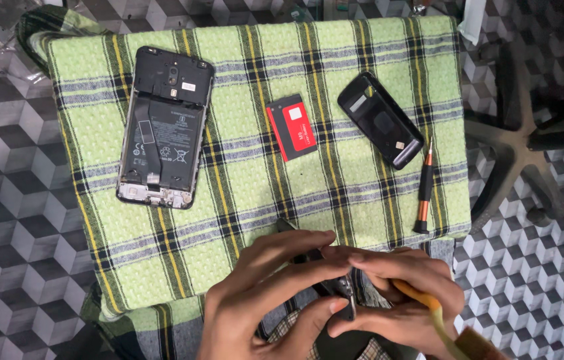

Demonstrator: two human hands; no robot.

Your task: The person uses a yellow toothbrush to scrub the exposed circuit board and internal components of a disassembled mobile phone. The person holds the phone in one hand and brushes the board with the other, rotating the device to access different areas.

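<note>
Green plaid woven cloth (262,200) with dark and yellow stripes covers the table, over a grey cube-pattern floor (2,220).

Far left on the cloth: large black smartphone with its back cover off (164,127), battery and flex cable exposed, lying flat with its long axis running near to far.

Far right: small black rounded phone back shell (380,120), inner face up, lying at a slant. Between the two, roughly mid-cloth, a red flat rectangular battery (291,127) with a white label, well apart from both.

Right edge of the cloth: slim screwdriver with black and orange handle (423,187), just beside the near end of the shell, tip pointing far.

Near edge, centre: your left hand (269,293) and right hand (402,293) meet over a small dark phone body (322,267), mostly hidden by fingers. Left grip is narrow, thumb and fingers pinching the dark body from its left side. Right grip is closed around a yellow-orange plastic pry tool (429,310) that runs out toward the near right; its tip is hidden at the body's edge, so I cannot tell whether it touches.
</note>
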